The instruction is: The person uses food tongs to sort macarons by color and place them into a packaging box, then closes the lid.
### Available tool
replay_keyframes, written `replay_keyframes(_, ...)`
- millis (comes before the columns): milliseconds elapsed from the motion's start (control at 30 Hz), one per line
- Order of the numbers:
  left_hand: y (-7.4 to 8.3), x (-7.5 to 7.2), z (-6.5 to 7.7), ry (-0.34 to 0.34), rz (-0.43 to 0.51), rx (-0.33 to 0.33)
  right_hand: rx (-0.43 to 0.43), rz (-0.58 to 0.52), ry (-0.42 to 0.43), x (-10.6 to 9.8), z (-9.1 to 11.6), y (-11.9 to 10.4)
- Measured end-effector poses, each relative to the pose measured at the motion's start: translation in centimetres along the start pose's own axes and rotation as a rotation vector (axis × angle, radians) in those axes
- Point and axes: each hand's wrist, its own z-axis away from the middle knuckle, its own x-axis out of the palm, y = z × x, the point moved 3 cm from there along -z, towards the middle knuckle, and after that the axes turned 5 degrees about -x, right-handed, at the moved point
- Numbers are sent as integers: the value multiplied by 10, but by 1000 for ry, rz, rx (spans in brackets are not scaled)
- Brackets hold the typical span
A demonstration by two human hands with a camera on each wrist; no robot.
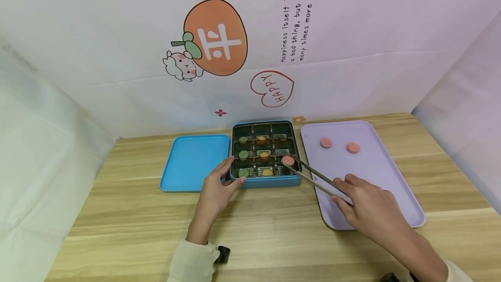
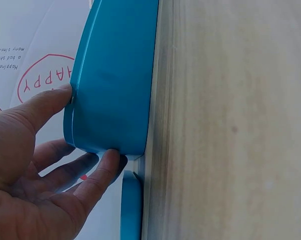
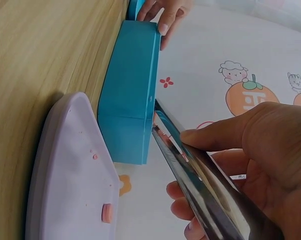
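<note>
My right hand (image 1: pixel 372 206) holds metal tongs (image 3: pixel 203 177), whose tips pinch a round pink cookie (image 1: pixel 288 160) over the right column of a blue box (image 1: pixel 270 182). Dark plastic compartments divide the box. Down its left column lie green cookies (image 1: pixel 243 155); orange-yellow ones (image 1: pixel 265 155) fill the middle column. At the front left corner, my left hand (image 1: pixel 220 185) grips the box, thumb on the front rim and fingers against the left side. The left wrist view shows those fingertips (image 2: pixel 110 156) touching the box wall.
Right of the box lies a lilac tray (image 1: pixel 332 216) bearing two pink cookies (image 1: pixel 353 148) and small pink crumbs. A flat blue lid (image 1: pixel 195 164) rests on the wooden table (image 1: pixel 270 234) to the left. Behind everything hangs a printed white cloth (image 1: pixel 129 55).
</note>
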Motion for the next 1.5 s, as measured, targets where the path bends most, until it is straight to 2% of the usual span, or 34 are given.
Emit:
replay_keyframes(567, -1, 0, 0, 0, -5, -15, -12, -4, 37, -4, 3, 0)
replay_keyframes(933, -1, 0, -1, 1, -2, -19, 15, -14, 49, -6, 2, 4)
replay_keyframes(1333, -1, 1, -1, 2, -12, -22, -22, 26, 185, -18, 4, 22)
replay_keyframes(1500, -2, 1, -2, 3, -15, -21, 17, 23, 185, -22, 6, 36)
